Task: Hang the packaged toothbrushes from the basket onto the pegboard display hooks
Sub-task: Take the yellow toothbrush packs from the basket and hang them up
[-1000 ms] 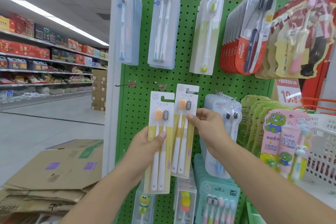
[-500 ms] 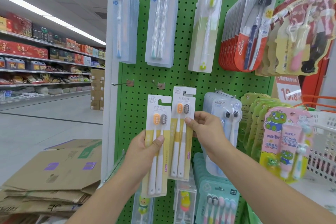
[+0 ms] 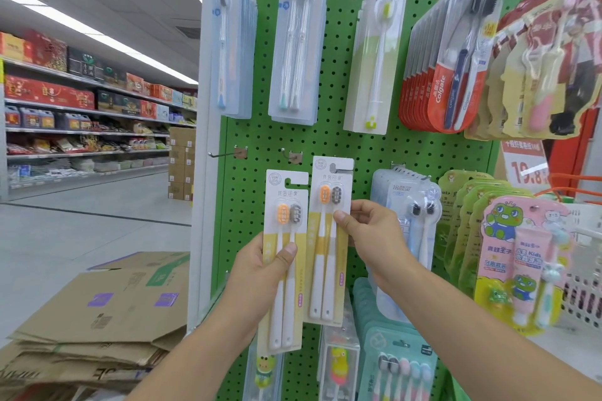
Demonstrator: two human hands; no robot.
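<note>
My left hand (image 3: 260, 273) grips a yellow-and-white twin toothbrush pack (image 3: 285, 296) by its middle, held upright in front of the green pegboard (image 3: 351, 146). My right hand (image 3: 368, 231) pinches the right edge of a second identical pack (image 3: 327, 257). That pack's top slot sits on a metal hook (image 3: 338, 169). Two bare hooks, one (image 3: 224, 153) at the left and one (image 3: 288, 153) beside it, stick out above the left pack. The white basket (image 3: 583, 270) stands at the far right.
Other toothbrush packs hang all over the board, with Colgate packs (image 3: 439, 85) upper right and children's sets (image 3: 518, 264) lower right. Flattened cardboard boxes (image 3: 97, 319) lie stacked at lower left. An aisle with stocked shelves (image 3: 81, 114) runs off to the left.
The right-hand pack has slid further onto its hook. The left-hand pack has dropped slightly lower relative to the right-hand pack. Both grips are the same.
</note>
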